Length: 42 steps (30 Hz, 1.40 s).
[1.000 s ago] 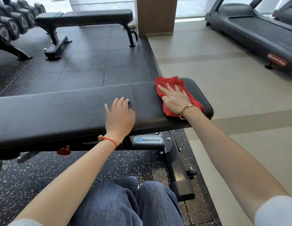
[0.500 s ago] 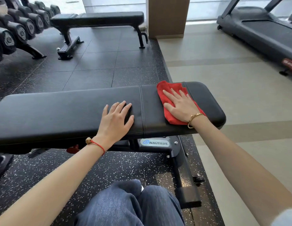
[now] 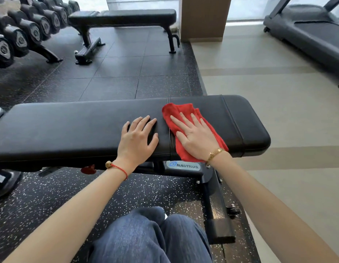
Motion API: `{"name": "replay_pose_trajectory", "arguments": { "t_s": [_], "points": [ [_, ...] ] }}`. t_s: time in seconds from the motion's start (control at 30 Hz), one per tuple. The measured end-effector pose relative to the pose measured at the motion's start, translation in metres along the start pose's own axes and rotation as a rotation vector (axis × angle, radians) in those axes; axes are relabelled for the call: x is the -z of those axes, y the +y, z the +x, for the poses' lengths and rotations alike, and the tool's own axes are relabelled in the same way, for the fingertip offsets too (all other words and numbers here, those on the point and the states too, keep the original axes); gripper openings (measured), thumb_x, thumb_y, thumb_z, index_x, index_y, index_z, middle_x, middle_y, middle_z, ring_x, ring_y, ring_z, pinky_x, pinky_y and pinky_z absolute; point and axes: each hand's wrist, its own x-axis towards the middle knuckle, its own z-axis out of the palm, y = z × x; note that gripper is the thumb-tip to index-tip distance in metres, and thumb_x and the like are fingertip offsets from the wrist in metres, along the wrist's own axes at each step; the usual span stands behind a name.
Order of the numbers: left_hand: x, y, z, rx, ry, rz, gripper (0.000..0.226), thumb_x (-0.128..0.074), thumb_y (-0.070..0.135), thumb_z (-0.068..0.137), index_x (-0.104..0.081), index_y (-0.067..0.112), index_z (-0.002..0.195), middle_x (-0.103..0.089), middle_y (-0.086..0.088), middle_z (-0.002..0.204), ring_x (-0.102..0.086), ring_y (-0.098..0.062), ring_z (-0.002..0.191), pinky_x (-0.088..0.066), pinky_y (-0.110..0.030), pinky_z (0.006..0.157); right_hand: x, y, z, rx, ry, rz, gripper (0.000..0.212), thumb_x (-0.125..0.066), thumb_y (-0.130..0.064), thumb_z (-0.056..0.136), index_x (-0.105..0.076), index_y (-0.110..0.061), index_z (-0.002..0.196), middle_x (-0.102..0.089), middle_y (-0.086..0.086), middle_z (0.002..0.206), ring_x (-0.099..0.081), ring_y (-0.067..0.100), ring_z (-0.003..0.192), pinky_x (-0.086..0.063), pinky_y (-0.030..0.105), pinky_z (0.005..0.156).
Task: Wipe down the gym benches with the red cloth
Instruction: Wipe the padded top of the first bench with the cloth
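Right fingers: I see the right hand (image 3: pixel 197 138) flat, fingers straight and spread, pressing the red cloth (image 3: pixel 185 112).
Left fingers: left hand (image 3: pixel 136 140) flat, fingers spread, resting bare on the near bench (image 3: pixel 70 128), just beside the cloth.
Cloth: 1, on the pad's right part, across the seam.
Benches: 2; far bench (image 3: pixel 123 16) beyond.
Hands: 2.
Writing: "NAUTILUS" on frame label (image 3: pixel 184 165).

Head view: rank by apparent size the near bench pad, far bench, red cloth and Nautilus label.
1. near bench pad
2. far bench, shrunk by distance, so only apparent
3. red cloth, partly under the right hand
4. Nautilus label
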Motion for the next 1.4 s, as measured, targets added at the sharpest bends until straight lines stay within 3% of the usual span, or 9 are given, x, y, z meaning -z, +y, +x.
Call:
{"name": "replay_pose_trajectory", "arguments": {
  "t_s": [0.17,0.33,0.53,0.7,0.9,1.2,1.4],
  "points": [
    [-0.001,0.001,-0.001,-0.008,-0.02,-0.001,0.054,-0.038,0.043,0.097,-0.044,0.024,0.147,-0.043,0.0,0.154,-0.034,-0.022,0.144,-0.023,-0.05,0.119,0.019,0.058,-0.009,-0.203,0.029,-0.05,0.055,-0.031,-0.038,0.1,-0.014,-0.043,0.152,-0.012,-0.006,0.162,-0.011,0.028,0.149,-0.006,0.046,0.121],
    [-0.001,0.005,0.001,0.002,-0.017,0.012,0.055,-0.035,0.043,0.095,-0.047,0.023,0.144,-0.046,-0.002,0.151,-0.037,-0.024,0.141,-0.025,-0.051,0.117,0.03,0.078,0.038,-0.402,-0.016,-0.03,0.055,-0.025,-0.038,0.099,-0.013,-0.041,0.153,-0.006,-0.004,0.163,-0.003,0.032,0.15,0.003,0.051,0.12],
    [0.0,0.003,0.002,0.007,0.005,0.018,0.055,-0.032,0.046,0.092,-0.051,0.025,0.14,-0.05,0.002,0.147,-0.041,-0.021,0.137,-0.029,-0.049,0.115,0.017,0.024,0.077,-0.228,-0.093,0.004,0.055,-0.025,-0.039,0.099,-0.012,-0.043,0.152,-0.003,-0.005,0.163,0.0,0.033,0.15,0.003,0.053,0.119],
    [0.002,0.002,0.002,0.002,0.007,0.016,0.056,-0.031,0.046,0.091,-0.052,0.025,0.139,-0.051,0.002,0.146,-0.042,-0.02,0.137,-0.029,-0.048,0.114,0.005,-0.001,0.031,-0.087,-0.024,-0.03,0.056,-0.029,-0.043,0.099,-0.012,-0.045,0.152,-0.011,-0.009,0.162,-0.007,0.028,0.15,-0.004,0.047,0.121],
    [0.001,0.002,0.0,-0.002,0.004,0.011,0.056,-0.033,0.044,0.093,-0.049,0.024,0.142,-0.048,0.001,0.149,-0.04,-0.02,0.14,-0.027,-0.048,0.116,0.015,0.052,-0.038,-0.318,0.163,-0.131,0.056,-0.035,-0.038,0.098,-0.019,-0.04,0.152,-0.023,-0.006,0.16,-0.02,0.027,0.147,-0.013,0.044,0.12],
    [0.002,0.005,0.0,-0.003,0.007,0.001,0.053,-0.037,0.041,0.093,-0.05,0.021,0.141,-0.049,-0.002,0.148,-0.041,-0.023,0.139,-0.027,-0.051,0.116,0.042,0.105,0.023,-0.527,-0.01,0.024,0.055,-0.023,-0.04,0.099,-0.011,-0.043,0.152,-0.004,-0.004,0.164,-0.002,0.034,0.149,0.004,0.052,0.12],
    [0.004,0.005,0.0,-0.008,0.013,-0.004,0.056,-0.033,0.044,0.092,-0.052,0.022,0.139,-0.051,-0.001,0.146,-0.043,-0.023,0.137,-0.03,-0.05,0.114,0.038,0.09,0.0,-0.488,0.012,0.009,0.056,-0.026,-0.036,0.099,-0.013,-0.041,0.153,-0.006,0.0,0.164,-0.005,0.036,0.149,0.003,0.053,0.12]
  ]
}}
